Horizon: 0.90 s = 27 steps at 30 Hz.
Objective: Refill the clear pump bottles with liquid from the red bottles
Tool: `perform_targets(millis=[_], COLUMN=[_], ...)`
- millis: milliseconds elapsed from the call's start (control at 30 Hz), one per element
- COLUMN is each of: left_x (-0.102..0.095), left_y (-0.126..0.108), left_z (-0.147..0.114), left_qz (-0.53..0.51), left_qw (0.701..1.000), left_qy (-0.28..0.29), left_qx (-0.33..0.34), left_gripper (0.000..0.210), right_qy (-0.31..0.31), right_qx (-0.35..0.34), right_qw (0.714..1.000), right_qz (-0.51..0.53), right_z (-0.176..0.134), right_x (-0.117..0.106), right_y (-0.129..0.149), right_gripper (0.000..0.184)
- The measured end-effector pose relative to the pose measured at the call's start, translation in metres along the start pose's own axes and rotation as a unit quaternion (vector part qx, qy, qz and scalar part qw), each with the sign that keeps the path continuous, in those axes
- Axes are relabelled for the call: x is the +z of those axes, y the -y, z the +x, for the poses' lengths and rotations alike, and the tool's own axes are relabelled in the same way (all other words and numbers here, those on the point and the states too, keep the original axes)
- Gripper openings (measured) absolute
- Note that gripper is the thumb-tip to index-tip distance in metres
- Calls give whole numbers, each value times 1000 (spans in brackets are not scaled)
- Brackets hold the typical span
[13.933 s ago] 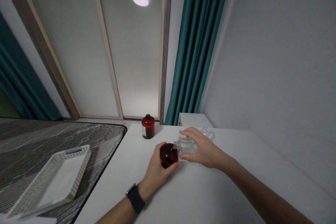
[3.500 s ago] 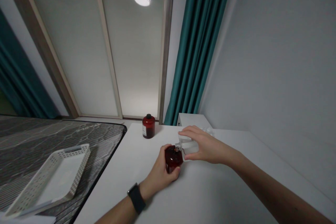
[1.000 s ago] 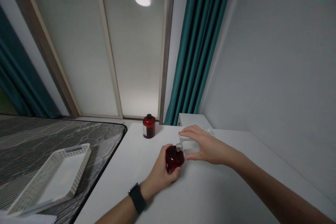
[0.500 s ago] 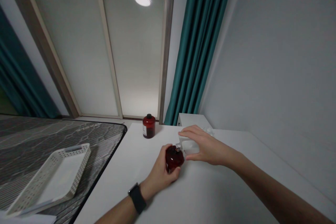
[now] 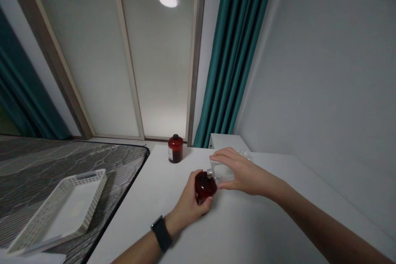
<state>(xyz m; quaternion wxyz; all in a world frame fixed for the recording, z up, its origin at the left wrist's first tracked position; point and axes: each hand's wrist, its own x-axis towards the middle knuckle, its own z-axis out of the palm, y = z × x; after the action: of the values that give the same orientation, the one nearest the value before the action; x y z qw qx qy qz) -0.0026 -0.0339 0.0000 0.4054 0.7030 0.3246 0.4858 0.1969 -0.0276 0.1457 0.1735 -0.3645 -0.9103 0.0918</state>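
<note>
My left hand (image 5: 192, 201), with a dark watch on the wrist, is wrapped round a dark red glass bottle (image 5: 205, 189) above the white table. My right hand (image 5: 239, 171) grips a clear glass bottle (image 5: 222, 172), tipped sideways so its neck points left. That neck meets the mouth of the red bottle, or sits just over it; I cannot tell whether they touch. Whether liquid is flowing is too small to make out. A second red bottle (image 5: 175, 150) with a black cap and a white label stands upright near the table's far edge.
The white table (image 5: 148, 206) runs along a grey wall. At left, a white perforated basket (image 5: 88, 210) lies on a grey patterned surface (image 5: 120, 161). Behind my right hand is a small clear object (image 5: 246, 154), partly hidden. A white cabinet (image 5: 227, 140) stands past the far edge.
The clear bottle in my right hand shifts very slightly in tilt. My left hand, the red bottle in it and everything else stay put.
</note>
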Motion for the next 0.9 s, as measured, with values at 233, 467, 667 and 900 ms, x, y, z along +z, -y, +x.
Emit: perform_targets(millis=[233, 467, 667, 900], left_x=[0, 0, 0, 0], left_y=[-1, -2, -2, 0], left_z=[0, 0, 1, -1], left_qz=[4, 7, 8, 3], left_qw=[1000, 1000, 1000, 1000], left_qy=[3, 4, 9, 9], left_qx=[2, -1, 4, 6], left_gripper=[67, 67, 66, 66], right_qy=[-9, -3, 3, -7], right_qx=[-16, -23, -16, -9], right_qw=[1000, 1000, 1000, 1000], right_qz=[-2, -15, -15, -6], right_z=[1, 2, 1, 0], right_x=[0, -1, -2, 1], right_y=[-1, -1, 0, -2], right_gripper=[68, 71, 71, 71])
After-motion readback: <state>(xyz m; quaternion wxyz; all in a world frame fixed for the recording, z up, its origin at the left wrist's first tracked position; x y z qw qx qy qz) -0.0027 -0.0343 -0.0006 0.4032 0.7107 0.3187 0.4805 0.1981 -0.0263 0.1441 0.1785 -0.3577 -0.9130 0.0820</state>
